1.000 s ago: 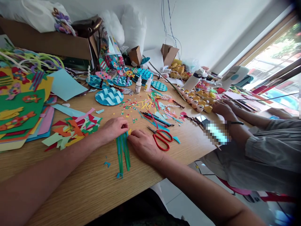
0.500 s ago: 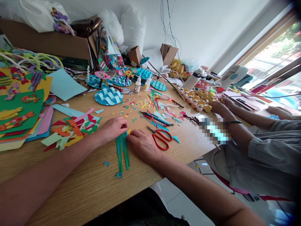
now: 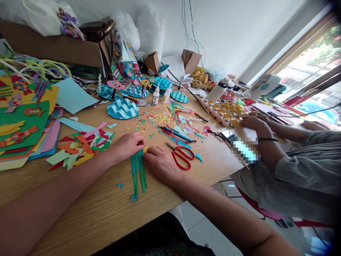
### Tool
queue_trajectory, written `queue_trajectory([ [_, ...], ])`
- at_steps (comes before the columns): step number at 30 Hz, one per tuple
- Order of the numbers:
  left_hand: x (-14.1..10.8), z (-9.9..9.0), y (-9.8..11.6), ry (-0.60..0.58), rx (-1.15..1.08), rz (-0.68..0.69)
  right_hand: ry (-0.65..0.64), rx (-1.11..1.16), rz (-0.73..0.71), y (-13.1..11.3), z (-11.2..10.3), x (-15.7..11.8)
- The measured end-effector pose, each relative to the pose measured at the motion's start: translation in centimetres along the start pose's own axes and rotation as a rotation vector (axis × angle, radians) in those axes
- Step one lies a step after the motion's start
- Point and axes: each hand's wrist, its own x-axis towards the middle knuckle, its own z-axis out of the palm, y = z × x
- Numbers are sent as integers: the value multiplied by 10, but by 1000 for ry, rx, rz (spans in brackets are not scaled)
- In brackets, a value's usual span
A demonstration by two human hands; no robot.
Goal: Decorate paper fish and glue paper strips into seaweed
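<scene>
My left hand (image 3: 131,144) has its fingers curled in a pinch over the top ends of several blue and green paper strips (image 3: 138,174) lying side by side on the table. Close beside it, my right hand (image 3: 161,164) is closed, with its fingertips at the strips' upper right. A small yellow paper piece (image 3: 145,148) shows at those fingertips; the rest of it is hidden. Red-handled scissors (image 3: 183,156) lie just beyond my right hand, blades pointing left. Small blue paper scraps (image 3: 120,185) are left of the strips.
Coloured paper offcuts (image 3: 82,147) lie left of my hands, by stacked paper sheets (image 3: 25,122). Pencils (image 3: 177,134), glue bottles (image 3: 155,96) and a wavy blue disc (image 3: 123,109) lie behind. At right, a co-worker's hands (image 3: 254,122) are near a phone (image 3: 229,135).
My hands and the strips stay nearly in place. The co-worker's arm at right has shifted slightly.
</scene>
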Motion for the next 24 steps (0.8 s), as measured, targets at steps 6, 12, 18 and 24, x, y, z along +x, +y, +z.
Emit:
queue_trajectory([
  [6, -1, 1, 1, 19, 7, 15, 21, 136, 0, -2, -2, -1],
  [12, -1, -3, 6, -1, 81, 60, 57, 384, 19, -2, -7, -6],
  [18, 2, -6, 7, -50, 163, 56, 101, 606, 161, 5, -11, 1],
  [24, 3, -5, 6, -55, 172, 41, -62, 585, 248, 14, -10, 20],
])
